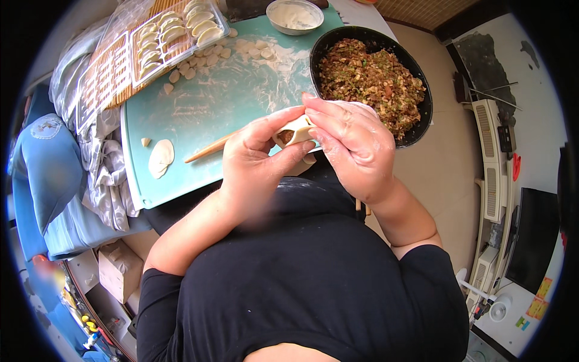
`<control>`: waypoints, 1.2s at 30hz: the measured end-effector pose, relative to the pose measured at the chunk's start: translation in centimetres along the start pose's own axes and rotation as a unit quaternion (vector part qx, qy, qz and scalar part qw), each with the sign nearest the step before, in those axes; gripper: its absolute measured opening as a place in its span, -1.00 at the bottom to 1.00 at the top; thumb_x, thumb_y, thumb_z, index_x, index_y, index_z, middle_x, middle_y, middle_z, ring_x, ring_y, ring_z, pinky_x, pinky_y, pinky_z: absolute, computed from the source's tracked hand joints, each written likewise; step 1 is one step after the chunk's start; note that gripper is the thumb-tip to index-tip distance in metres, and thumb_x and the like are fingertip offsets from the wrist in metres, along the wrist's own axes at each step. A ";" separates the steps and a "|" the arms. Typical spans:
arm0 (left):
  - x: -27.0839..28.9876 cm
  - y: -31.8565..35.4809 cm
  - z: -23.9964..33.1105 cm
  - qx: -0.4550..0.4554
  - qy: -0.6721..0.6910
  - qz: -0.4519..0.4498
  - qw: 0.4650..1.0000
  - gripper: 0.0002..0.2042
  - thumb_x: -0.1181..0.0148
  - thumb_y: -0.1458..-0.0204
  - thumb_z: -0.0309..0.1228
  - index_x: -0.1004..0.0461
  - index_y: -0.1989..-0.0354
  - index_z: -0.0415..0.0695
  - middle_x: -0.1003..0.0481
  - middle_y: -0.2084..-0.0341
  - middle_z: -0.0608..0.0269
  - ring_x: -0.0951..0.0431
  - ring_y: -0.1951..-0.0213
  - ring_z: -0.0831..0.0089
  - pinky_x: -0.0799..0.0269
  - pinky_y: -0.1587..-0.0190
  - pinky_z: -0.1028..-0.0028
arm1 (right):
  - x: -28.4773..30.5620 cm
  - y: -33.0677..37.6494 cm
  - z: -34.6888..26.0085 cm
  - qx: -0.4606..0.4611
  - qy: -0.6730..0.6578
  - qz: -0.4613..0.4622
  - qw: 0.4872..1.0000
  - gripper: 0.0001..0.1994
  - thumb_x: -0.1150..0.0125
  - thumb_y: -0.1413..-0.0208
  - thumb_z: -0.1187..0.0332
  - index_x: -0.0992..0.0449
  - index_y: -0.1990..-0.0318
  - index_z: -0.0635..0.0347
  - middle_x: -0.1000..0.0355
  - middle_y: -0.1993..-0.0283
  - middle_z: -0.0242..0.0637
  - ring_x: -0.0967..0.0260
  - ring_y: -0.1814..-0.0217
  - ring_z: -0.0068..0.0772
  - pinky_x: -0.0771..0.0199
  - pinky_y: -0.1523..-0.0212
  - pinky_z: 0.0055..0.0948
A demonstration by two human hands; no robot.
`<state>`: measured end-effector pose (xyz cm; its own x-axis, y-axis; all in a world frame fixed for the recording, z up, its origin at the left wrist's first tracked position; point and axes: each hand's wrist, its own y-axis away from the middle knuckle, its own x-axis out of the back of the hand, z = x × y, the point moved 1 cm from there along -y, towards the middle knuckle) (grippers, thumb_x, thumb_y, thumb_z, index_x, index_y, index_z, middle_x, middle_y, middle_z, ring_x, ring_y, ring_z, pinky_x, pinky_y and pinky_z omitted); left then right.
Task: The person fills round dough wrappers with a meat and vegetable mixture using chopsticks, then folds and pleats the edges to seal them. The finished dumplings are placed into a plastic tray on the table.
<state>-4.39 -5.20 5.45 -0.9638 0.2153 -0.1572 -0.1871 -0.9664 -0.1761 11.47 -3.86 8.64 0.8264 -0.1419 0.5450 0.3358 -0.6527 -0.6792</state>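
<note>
- The left hand (256, 148) and right hand (357, 142) pinch a pale, half-folded dough wrapper (297, 127) between them, brown filling (286, 137) showing.
- It likely handles light, soft, easily torn: hold its edges.
- Beside the left hand: a tapered wooden rolling pin (208, 148).
- Beyond the right hand: a round black pan (426, 110).

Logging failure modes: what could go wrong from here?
1. The bare left hand and right hand hold a pale, folded dough wrapper gaping over its brown filling; squeezing could push filling out.
2. The tapered tan wooden rolling pin lies on the teal rectangular board, partly behind the left hand; a nudge might roll it.
</note>
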 end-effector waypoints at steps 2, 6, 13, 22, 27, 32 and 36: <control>-0.1 0.0 0.1 0.002 0.008 -0.005 1.000 -0.59 -0.25 0.15 -0.62 -0.40 0.04 -0.26 -0.46 0.31 0.34 -0.38 0.38 0.67 -0.36 0.28 0.65 | 0.5 -0.1 -0.4 0.002 0.005 -0.023 1.000 -0.79 -0.18 0.15 0.60 -0.51 0.27 0.28 -0.46 0.14 -0.10 -0.43 0.15 -0.20 -0.33 0.09 -0.33; -0.2 0.1 -0.2 0.001 0.026 -0.007 1.000 -0.59 -0.24 0.15 -0.63 -0.39 0.04 -0.26 -0.47 0.31 0.33 -0.39 0.36 0.67 -0.37 0.28 0.64 | 0.8 -0.2 -0.5 0.021 0.035 -0.032 0.999 -0.80 -0.18 0.16 0.59 -0.51 0.28 0.29 -0.46 0.13 -0.10 -0.43 0.13 -0.18 -0.32 0.07 -0.33; 0.1 0.2 -0.4 -0.037 -0.018 -0.018 0.999 -0.57 -0.23 0.14 -0.64 -0.36 0.01 -0.27 -0.48 0.30 0.25 -0.47 0.32 0.58 -0.43 0.27 0.58 | 0.8 -0.1 0.1 -0.053 -0.075 -0.058 0.994 -0.75 -0.21 0.14 0.55 -0.51 0.22 0.28 -0.39 0.00 -0.07 -0.32 -0.03 -0.16 -0.26 -0.04 -0.29; 0.0 0.1 0.2 -0.070 -0.055 -0.031 0.995 -0.59 -0.24 0.15 -0.63 -0.40 0.04 -0.22 -0.50 0.27 0.21 -0.49 0.35 0.57 -0.42 0.28 0.57 | 1.0 -0.3 -0.1 0.008 -0.021 -0.060 0.998 -0.77 -0.23 0.19 0.57 -0.52 0.27 0.26 -0.42 0.07 -0.10 -0.32 0.03 -0.13 -0.28 0.00 -0.29; -0.1 0.0 0.7 -0.037 -0.061 -0.034 0.997 -0.60 -0.25 0.16 -0.60 -0.41 0.06 -0.25 -0.49 0.26 0.20 -0.49 0.35 0.58 -0.41 0.25 0.57 | 0.8 -0.6 0.0 0.041 -0.006 -0.020 0.999 -0.83 -0.25 0.27 0.53 -0.53 0.40 0.18 -0.45 0.21 -0.27 -0.32 0.20 -0.22 -0.30 0.17 -0.31; 0.0 -0.1 0.7 -0.001 -0.051 -0.043 0.998 -0.60 -0.27 0.17 -0.58 -0.41 0.07 -0.27 -0.49 0.27 0.20 -0.47 0.36 0.58 -0.40 0.26 0.57 | 0.8 -0.4 0.0 0.067 0.005 -0.006 0.998 -0.83 -0.23 0.29 0.56 -0.51 0.42 0.19 -0.43 0.30 -0.31 -0.29 0.27 -0.25 -0.28 0.23 -0.34; 0.0 -0.1 0.5 -0.002 -0.035 -0.043 0.998 -0.60 -0.27 0.17 -0.57 -0.41 0.07 -0.27 -0.49 0.28 0.20 -0.46 0.37 0.59 -0.40 0.28 0.57 | 0.8 -0.5 0.0 0.067 0.036 -0.008 0.997 -0.84 -0.23 0.29 0.56 -0.50 0.44 0.19 -0.42 0.31 -0.33 -0.29 0.28 -0.25 -0.28 0.24 -0.35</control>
<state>-4.51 -5.19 5.99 -0.9549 0.2876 -0.0736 -0.2696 -0.9439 -0.1907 11.95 -3.67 9.45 0.7871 -0.1886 0.5873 0.4100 -0.5514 -0.7265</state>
